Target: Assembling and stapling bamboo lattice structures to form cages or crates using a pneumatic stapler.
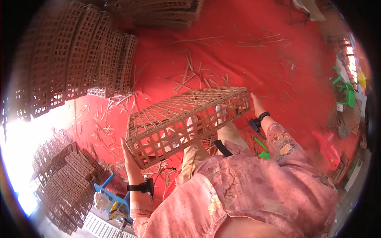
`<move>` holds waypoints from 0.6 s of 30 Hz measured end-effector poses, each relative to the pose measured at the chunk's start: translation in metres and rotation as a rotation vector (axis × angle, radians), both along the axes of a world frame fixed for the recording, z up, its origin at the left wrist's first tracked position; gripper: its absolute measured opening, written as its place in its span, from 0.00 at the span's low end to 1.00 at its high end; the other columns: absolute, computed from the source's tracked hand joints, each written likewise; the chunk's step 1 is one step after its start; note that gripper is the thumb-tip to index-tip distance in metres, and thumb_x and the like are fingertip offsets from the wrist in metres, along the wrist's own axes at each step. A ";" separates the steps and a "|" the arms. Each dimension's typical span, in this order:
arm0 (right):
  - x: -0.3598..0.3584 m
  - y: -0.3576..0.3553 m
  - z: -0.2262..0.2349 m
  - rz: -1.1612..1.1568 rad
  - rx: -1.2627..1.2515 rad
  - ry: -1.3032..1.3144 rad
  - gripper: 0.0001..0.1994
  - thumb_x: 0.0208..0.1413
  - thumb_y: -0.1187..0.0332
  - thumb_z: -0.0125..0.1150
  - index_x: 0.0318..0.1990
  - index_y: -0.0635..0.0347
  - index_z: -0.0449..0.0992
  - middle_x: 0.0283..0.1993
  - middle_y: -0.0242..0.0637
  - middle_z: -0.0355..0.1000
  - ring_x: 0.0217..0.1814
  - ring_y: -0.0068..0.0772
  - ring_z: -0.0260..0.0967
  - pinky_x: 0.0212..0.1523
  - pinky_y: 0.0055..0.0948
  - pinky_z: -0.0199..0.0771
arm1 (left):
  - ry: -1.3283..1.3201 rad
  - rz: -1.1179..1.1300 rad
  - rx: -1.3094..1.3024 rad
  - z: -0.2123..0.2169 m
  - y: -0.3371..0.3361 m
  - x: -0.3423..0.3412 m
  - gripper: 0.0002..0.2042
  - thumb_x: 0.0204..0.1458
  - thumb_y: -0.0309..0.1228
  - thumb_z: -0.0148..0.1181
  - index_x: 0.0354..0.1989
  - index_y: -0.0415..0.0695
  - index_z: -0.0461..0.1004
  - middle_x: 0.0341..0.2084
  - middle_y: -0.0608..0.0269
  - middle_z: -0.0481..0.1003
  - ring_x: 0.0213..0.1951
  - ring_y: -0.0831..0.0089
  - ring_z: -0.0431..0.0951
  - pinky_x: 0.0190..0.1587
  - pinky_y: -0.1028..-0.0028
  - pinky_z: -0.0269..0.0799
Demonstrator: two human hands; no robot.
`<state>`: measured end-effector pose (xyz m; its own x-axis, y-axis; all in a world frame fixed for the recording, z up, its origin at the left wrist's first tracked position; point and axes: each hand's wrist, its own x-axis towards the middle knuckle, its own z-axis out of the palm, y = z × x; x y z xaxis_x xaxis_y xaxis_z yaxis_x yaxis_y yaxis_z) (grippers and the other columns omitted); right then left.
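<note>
A large shallow basket (pixel 180 109) of woven brown strips, with open square gaps, is held up in front of me above my lap. It tilts, its right end higher and farther away. My left hand (pixel 130 155) presses along its near left end, fingers stretched against the side. At the far right end, my right hand (pixel 257 104) lies against the outer side. The basket hangs between the two hands. My fingertips are partly hidden behind its ends. My legs and feet show through the lattice.
Tall stacks of similar woven baskets (pixel 79 51) stand at the far left, with more baskets (pixel 67 174) at the near left. Cut strips (pixel 190 75) litter the red floor covering (pixel 238 23). A blue stool (pixel 113 194) bears small items; green plastic furniture (pixel 348 93) and a pink plastic piece (pixel 328 150) are at right.
</note>
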<state>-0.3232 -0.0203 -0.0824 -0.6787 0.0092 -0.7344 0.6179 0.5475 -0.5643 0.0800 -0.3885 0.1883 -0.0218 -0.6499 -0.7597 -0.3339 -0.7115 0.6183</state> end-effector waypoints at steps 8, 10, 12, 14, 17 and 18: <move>-0.045 -0.052 -0.015 0.187 -0.356 -0.144 0.36 0.56 0.41 0.56 0.62 0.61 0.70 0.62 0.40 0.69 0.65 0.35 0.63 0.65 0.32 0.56 | 0.258 0.190 0.155 -0.016 0.014 0.051 0.20 0.60 0.45 0.51 0.54 0.47 0.72 0.43 0.64 0.76 0.45 0.66 0.76 0.40 0.59 0.76; -0.050 -0.069 0.008 0.162 -0.375 -0.256 0.26 0.55 0.46 0.59 0.52 0.57 0.76 0.48 0.34 0.75 0.51 0.32 0.72 0.54 0.33 0.68 | 0.090 0.169 0.304 -0.010 0.012 0.055 0.19 0.59 0.42 0.52 0.54 0.45 0.72 0.42 0.63 0.77 0.43 0.67 0.77 0.41 0.62 0.77; -0.062 -0.077 0.018 0.110 -0.247 -0.445 0.17 0.52 0.51 0.61 0.39 0.55 0.76 0.36 0.28 0.74 0.36 0.29 0.73 0.36 0.35 0.74 | 0.020 0.123 0.308 -0.006 0.021 0.032 0.18 0.58 0.40 0.54 0.52 0.44 0.73 0.38 0.63 0.78 0.41 0.67 0.77 0.41 0.63 0.77; -0.047 -0.097 0.001 0.184 -0.305 -0.267 0.13 0.51 0.54 0.63 0.30 0.53 0.76 0.28 0.27 0.73 0.25 0.26 0.69 0.24 0.33 0.70 | 0.058 0.122 0.316 0.007 0.032 0.057 0.13 0.58 0.39 0.55 0.44 0.45 0.76 0.37 0.63 0.79 0.39 0.67 0.79 0.40 0.68 0.76; -0.007 -0.121 0.009 0.194 -0.293 -0.177 0.14 0.51 0.57 0.66 0.32 0.61 0.81 0.31 0.31 0.77 0.31 0.25 0.74 0.32 0.29 0.74 | 0.006 0.137 0.129 0.004 0.052 0.100 0.13 0.55 0.38 0.58 0.43 0.43 0.76 0.35 0.61 0.78 0.39 0.67 0.79 0.41 0.67 0.76; -0.007 -0.113 0.010 0.130 -0.345 -0.170 0.13 0.51 0.60 0.65 0.33 0.62 0.80 0.32 0.33 0.77 0.33 0.26 0.75 0.33 0.30 0.75 | -0.006 0.123 0.062 -0.009 0.052 0.105 0.14 0.53 0.37 0.59 0.43 0.43 0.76 0.34 0.60 0.78 0.38 0.66 0.78 0.41 0.66 0.75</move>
<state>-0.3304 -0.1333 -0.0728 -0.5267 -0.3354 -0.7811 0.6565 0.4231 -0.6244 0.1848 -0.3366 0.1796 0.0599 -0.5989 -0.7985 -0.2458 -0.7842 0.5697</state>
